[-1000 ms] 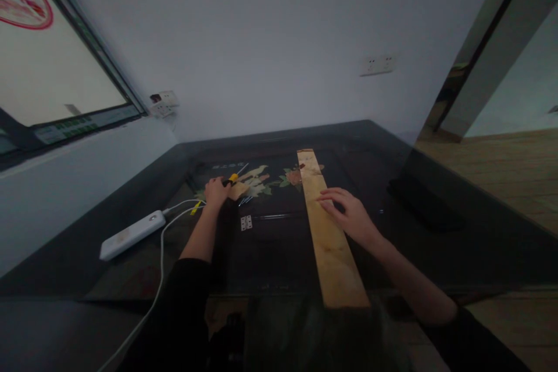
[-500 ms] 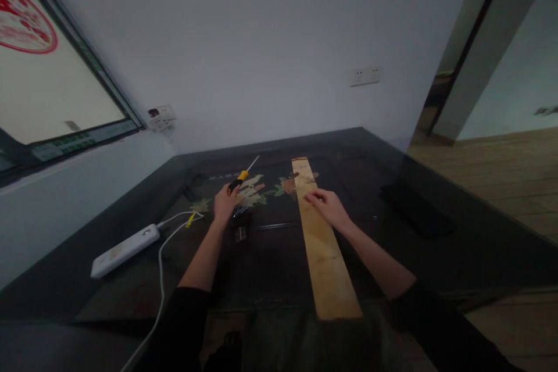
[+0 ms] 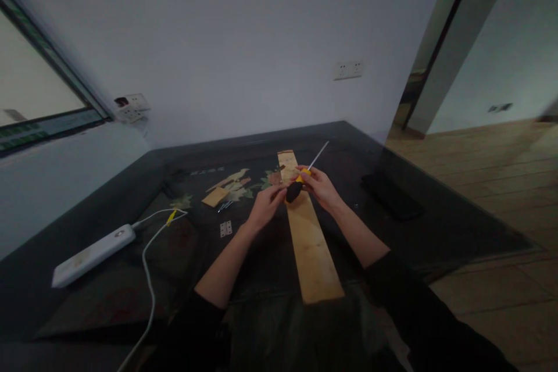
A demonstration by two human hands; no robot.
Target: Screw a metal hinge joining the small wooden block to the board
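A yellow and black screwdriver [image 3: 300, 181] is held above a long pale wooden plank [image 3: 307, 232], its metal shaft pointing up and to the right. My left hand [image 3: 267, 207] grips the black end of the handle. My right hand [image 3: 319, 185] closes on the yellow part near the shaft. The plank lies lengthwise on a dark table [image 3: 436, 226] with a flower picture under glass. A small metal hinge [image 3: 225, 228], a few screws [image 3: 224, 206] and a small wooden piece [image 3: 215, 196] lie left of the plank.
A white power strip [image 3: 91, 253] with a white cable [image 3: 150, 279] lies at the table's left. A dark flat object [image 3: 390, 196] sits on the right side. Wall sockets [image 3: 347, 70] are on the white wall behind. Wooden floor lies to the right.
My left hand lifted the screwdriver from the left of the table and carried it right, over the plank. My right hand left the plank's surface and took hold of the screwdriver too.
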